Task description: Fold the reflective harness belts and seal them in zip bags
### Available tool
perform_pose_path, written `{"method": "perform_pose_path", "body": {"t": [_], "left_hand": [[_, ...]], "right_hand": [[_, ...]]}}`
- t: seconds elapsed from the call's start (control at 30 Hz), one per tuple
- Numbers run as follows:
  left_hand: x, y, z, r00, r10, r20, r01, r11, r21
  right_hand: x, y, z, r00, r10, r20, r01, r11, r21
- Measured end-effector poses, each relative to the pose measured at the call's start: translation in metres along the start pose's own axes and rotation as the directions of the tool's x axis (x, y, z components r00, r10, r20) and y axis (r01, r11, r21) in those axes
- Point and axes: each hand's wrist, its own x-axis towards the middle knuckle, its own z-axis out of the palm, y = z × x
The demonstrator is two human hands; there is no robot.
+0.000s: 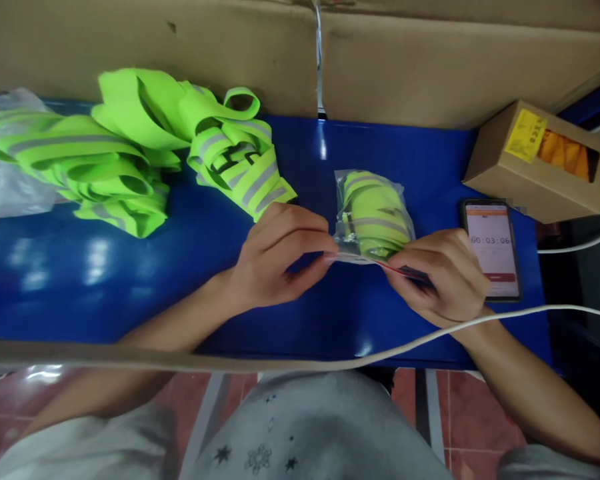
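Observation:
A small clear zip bag [373, 215] stuffed with a folded neon-green reflective band lies on the blue table [180, 267]. My left hand [275, 257] pinches the bag's near edge at its left end, fingers closed on the seal strip. My right hand [443, 277] pinches the same edge at its right end, where a red line runs along the seal. Both hands rest on the table, just in front of the bag.
A pile of loose neon-green reflective bands [130, 143] lies at the back left, beside crumpled clear plastic [5, 180]. A phone [493, 247] showing a timer lies to the right. A cardboard box [540, 157] stands at far right. A white cable [430, 337] crosses the front. Cardboard walls [405, 60] stand behind.

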Motion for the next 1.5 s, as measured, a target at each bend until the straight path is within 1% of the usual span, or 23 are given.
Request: {"method": "perform_pose_path", "body": {"t": [0.17, 0.27, 0.43, 0.6, 0.67, 0.83, 0.93, 1.07, 1.2, 1.27, 1.37, 1.5], "left_hand": [[-0.003, -0.001, 0.002, 0.999, 0.029, 0.019, -0.029, 0.999, 0.015], [-0.005, -0.001, 0.002, 0.999, 0.048, 0.017, -0.048, 0.998, 0.048], [-0.007, 0.000, 0.006, 0.998, 0.062, 0.025, -0.062, 0.998, 0.031], [-0.009, 0.002, 0.013, 0.987, 0.161, 0.023, -0.163, 0.982, 0.099], [-0.008, 0.002, 0.012, 0.982, 0.187, 0.023, -0.189, 0.974, 0.127], [-0.004, 0.006, 0.008, 0.970, 0.241, 0.012, -0.239, 0.954, 0.183], [-0.003, 0.007, 0.006, 0.974, 0.227, 0.021, -0.227, 0.958, 0.176], [-0.002, 0.006, 0.003, 0.978, 0.203, 0.048, -0.208, 0.969, 0.133], [-0.001, 0.002, -0.001, 0.974, 0.225, 0.013, -0.225, 0.968, 0.114], [-0.001, 0.001, -0.001, 0.974, 0.228, 0.001, -0.227, 0.966, 0.123], [-0.002, 0.002, 0.000, 0.971, 0.237, 0.026, -0.238, 0.959, 0.152], [-0.005, 0.007, 0.006, 0.966, 0.249, 0.065, -0.257, 0.951, 0.170]], "right_hand": [[-0.003, 0.000, 0.001, 1.000, -0.014, 0.021, 0.013, 1.000, 0.001], [-0.004, 0.000, 0.001, 0.999, -0.023, 0.040, 0.024, 0.999, -0.027], [0.000, -0.002, 0.000, 0.995, -0.063, 0.081, 0.070, 0.995, -0.074], [0.005, -0.004, 0.001, 0.985, -0.130, 0.111, 0.139, 0.987, -0.078], [0.004, -0.005, 0.001, 0.981, -0.145, 0.127, 0.155, 0.985, -0.074], [0.001, -0.007, 0.000, 0.977, -0.175, 0.125, 0.182, 0.982, -0.047], [-0.001, -0.007, -0.002, 0.975, -0.183, 0.122, 0.189, 0.981, -0.035], [-0.002, -0.007, -0.003, 0.981, -0.171, 0.091, 0.177, 0.982, -0.064], [-0.002, -0.005, -0.003, 0.990, -0.132, 0.058, 0.137, 0.986, -0.099], [-0.001, -0.004, -0.002, 0.986, -0.158, 0.056, 0.164, 0.980, -0.110], [0.002, -0.004, 0.001, 0.974, -0.215, 0.076, 0.224, 0.965, -0.140], [0.006, -0.007, 0.002, 0.965, -0.235, 0.117, 0.253, 0.952, -0.171]]}}
